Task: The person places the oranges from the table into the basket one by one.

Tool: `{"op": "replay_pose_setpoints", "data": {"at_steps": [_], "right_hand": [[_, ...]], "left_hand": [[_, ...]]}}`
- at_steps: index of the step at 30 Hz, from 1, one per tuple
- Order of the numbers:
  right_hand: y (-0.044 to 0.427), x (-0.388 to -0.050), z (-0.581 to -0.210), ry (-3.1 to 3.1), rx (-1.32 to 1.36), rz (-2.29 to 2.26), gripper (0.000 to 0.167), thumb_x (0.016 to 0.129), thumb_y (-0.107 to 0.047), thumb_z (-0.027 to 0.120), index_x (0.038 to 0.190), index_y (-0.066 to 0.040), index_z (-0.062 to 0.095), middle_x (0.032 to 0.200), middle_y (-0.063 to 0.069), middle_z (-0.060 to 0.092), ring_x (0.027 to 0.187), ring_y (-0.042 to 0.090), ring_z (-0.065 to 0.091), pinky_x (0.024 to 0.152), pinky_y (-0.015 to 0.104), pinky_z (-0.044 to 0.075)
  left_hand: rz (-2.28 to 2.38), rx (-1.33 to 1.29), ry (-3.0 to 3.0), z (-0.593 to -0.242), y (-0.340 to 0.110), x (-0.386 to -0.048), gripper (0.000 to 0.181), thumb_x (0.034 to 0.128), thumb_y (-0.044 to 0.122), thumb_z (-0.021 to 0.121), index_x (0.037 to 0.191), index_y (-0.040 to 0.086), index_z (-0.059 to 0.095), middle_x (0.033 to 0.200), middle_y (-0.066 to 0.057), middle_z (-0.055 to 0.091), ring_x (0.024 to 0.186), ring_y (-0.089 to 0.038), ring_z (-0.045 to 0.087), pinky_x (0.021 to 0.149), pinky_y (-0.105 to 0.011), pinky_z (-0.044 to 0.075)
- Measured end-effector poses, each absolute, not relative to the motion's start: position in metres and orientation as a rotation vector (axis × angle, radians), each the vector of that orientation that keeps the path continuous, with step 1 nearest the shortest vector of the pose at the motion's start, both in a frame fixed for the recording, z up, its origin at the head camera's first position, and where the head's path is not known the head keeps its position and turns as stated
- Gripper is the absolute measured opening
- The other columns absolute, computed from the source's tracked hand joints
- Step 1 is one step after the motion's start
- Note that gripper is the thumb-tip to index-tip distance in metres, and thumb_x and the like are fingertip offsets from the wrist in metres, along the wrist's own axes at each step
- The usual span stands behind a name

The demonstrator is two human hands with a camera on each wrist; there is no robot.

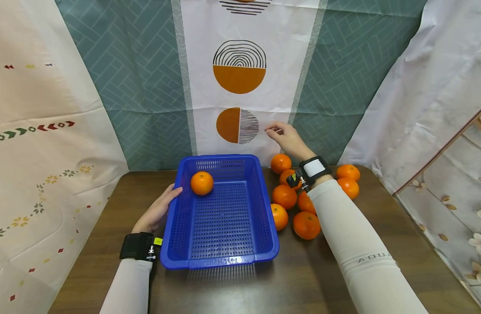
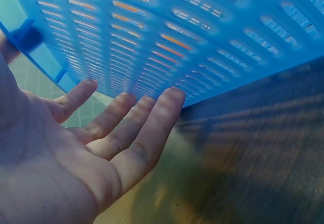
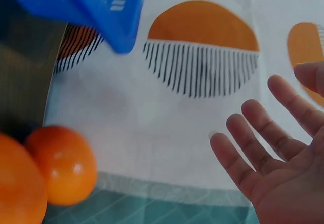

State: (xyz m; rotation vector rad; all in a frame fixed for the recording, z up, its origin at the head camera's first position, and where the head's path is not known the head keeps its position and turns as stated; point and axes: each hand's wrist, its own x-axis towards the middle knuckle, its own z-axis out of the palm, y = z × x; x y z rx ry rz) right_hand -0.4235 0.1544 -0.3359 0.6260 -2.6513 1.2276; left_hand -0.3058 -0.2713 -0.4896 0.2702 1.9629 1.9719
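A blue perforated plastic basket (image 1: 222, 262) stands on the table with one orange (image 1: 202, 183) inside, near its back left corner. My left hand (image 1: 157, 211) holds the basket's left side, thumb over the rim. In the left wrist view, the fingertips (image 2: 169, 98) lie against the outside of the slotted wall. My right hand (image 1: 285, 138) is raised beyond the basket's back right corner, holding nothing; its fingers (image 3: 258, 158) are spread and loosely extended in the right wrist view. Below it, several oranges (image 1: 284, 197) lie along the basket's right side, some partly hidden by the right forearm.
Two more oranges (image 1: 348, 187) lie to the right of my right forearm. Patterned cloth (image 1: 240, 26) hangs behind the brown wooden table (image 1: 95, 261), close to its back edge. Light cloth also hangs at the left and right sides.
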Motion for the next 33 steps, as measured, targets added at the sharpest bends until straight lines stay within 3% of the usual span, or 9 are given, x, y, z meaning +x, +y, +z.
{"op": "replay_pose_setpoints", "data": {"at_steps": [8,15,33], "right_hand": [[0.165,-0.439,-0.352,-2.777,0.582,1.058,0.033,0.106,-0.018,0.057,0.127,0.005,0.066,0.128,0.025,0.056,0.116,0.04,0.053,0.101,0.051,0.045],[0.172,-0.449,-0.363,-2.867,0.532,1.018,0.034,0.106,-0.022,0.057,0.128,0.003,0.065,0.133,0.027,0.047,0.121,0.043,0.047,0.104,0.054,0.041],[0.174,-0.461,-0.38,-2.988,0.523,0.953,0.028,0.105,-0.018,0.058,0.122,0.003,0.063,0.133,0.031,0.047,0.127,0.045,0.045,0.105,0.056,0.041]], "left_hand": [[1.985,0.279,1.948,-0.489,-0.274,-0.307,0.062,0.1133,0.045,0.038,0.161,0.012,0.015,0.141,-0.032,0.05,0.102,-0.025,0.071,0.085,-0.043,0.061],[2.003,0.277,1.937,-0.488,-0.277,-0.305,0.062,0.1132,0.044,0.039,0.16,0.012,0.016,0.139,-0.03,0.053,0.102,-0.026,0.071,0.084,-0.043,0.061],[2.011,0.259,1.949,-0.493,-0.277,-0.303,0.061,0.1134,0.043,0.039,0.16,0.012,0.016,0.134,-0.028,0.057,0.098,-0.024,0.072,0.082,-0.04,0.061]]}}
